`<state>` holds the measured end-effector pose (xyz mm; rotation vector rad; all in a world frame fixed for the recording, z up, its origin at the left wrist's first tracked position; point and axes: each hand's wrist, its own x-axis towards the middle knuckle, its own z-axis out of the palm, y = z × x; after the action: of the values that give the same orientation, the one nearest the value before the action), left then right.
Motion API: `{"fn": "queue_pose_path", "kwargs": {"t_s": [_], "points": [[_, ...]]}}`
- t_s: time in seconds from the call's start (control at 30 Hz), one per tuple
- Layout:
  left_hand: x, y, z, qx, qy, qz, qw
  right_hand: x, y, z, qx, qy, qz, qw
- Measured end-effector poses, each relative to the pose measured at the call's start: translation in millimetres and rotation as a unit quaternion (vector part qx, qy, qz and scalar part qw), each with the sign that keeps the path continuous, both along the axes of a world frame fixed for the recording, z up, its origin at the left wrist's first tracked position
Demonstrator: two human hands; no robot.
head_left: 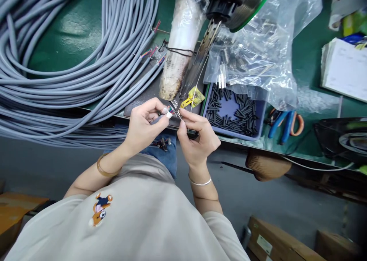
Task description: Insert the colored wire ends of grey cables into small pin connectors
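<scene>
My left hand (147, 123) is closed in a pinch on the coloured wires (171, 110) at a grey cable's end. White coverings show on its fingertips. Just beyond the fingers, a small metal-pinned connector (173, 103) lies at the bench edge. My right hand (197, 133) pinches a thin silvery strand that looks like solder wire (196, 86), which runs down from near the spool (252, 5). Both sets of fingertips nearly meet. Above them, a perforated metal barrel like a soldering iron (208, 39) points down, its tip unclear beside a stained, plastic-wrapped white tube (179, 51).
Coiled grey cables (86, 70) cover the left side. A purple tray (259, 119) holds short black sleeves; a plastic bag (252, 51) of metal connectors overlaps it. Pliers (282, 125) and a paper pad (345, 68) lie to the right. Wired connectors (163, 143) rest over my lap.
</scene>
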<state>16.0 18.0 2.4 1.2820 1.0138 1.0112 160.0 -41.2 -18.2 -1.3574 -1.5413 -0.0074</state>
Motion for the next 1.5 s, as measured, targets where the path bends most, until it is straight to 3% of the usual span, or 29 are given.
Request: {"fn": "queue_pose_path", "kwargs": {"t_s": [0.2,0.43,0.73,1.07,1.5], "points": [[-2,2,4.8,0.027,-0.015,-0.006,1.000,-1,1,6.4,0.028,-0.034,-0.012,0.999],[-5,3,-0.4,-0.038,-0.036,-0.031,0.998,-1,-1,5.5,0.022,-0.088,-0.003,0.996],[-11,-14,-0.7,0.025,-0.022,-0.034,0.999,-1,-7,6.4,-0.052,0.070,-0.003,0.996],[-3,-11,-0.9,0.084,0.051,0.055,0.994,-3,-3,10.1,-0.006,-0.005,0.002,1.000],[1,-6,-0.7,0.093,0.064,0.061,0.992,1,5,7.5,-0.006,0.015,0.007,1.000]]}}
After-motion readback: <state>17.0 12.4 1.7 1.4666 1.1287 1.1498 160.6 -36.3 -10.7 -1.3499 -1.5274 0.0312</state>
